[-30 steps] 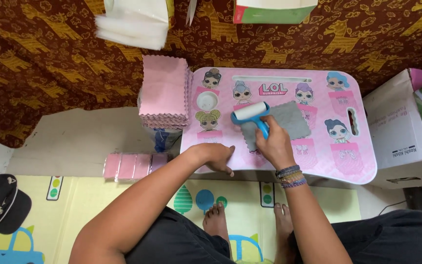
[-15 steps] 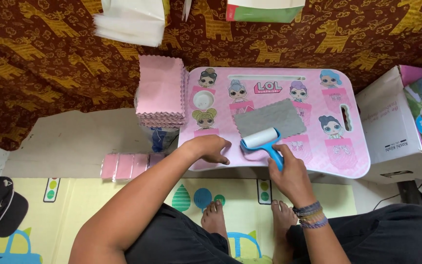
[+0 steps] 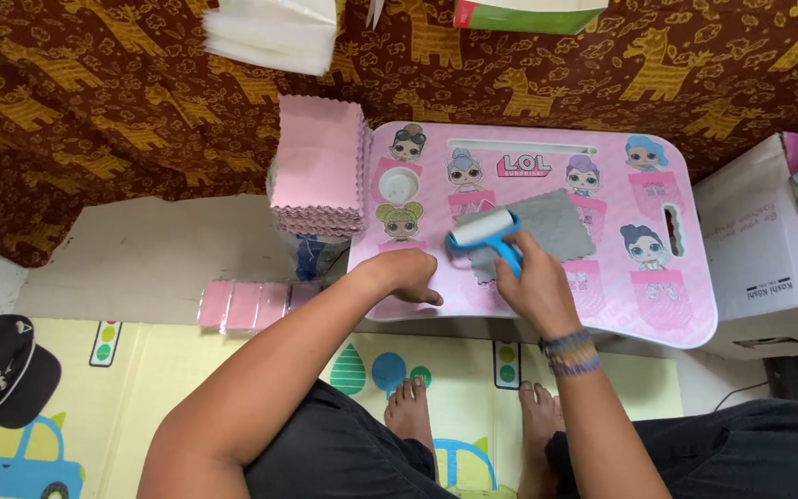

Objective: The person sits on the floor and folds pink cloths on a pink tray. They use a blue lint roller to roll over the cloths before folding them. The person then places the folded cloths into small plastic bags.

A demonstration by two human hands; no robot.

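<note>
right hand (image 3: 539, 288) is gripping the blue-handled lint roller (image 3: 485, 232), its white drum sitting on the grey rectangular cloth (image 3: 551, 225) mid-frame on the pink cartoon-printed lap table (image 3: 667, 305). left hand (image 3: 408, 274) is lying loosely curled, holding nothing, on the table's lower-left edge. stack of pink scalloped cloths (image 3: 318, 166) is sitting just left.

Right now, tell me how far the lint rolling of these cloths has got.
In hand: the right hand runs a blue lint roller over one grey cloth on the pink lap table, while the left hand presses on the table beside it. Which cloths are done cannot be told. A tall stack of pink cloths and a row of pink packets sit untouched.
</note>
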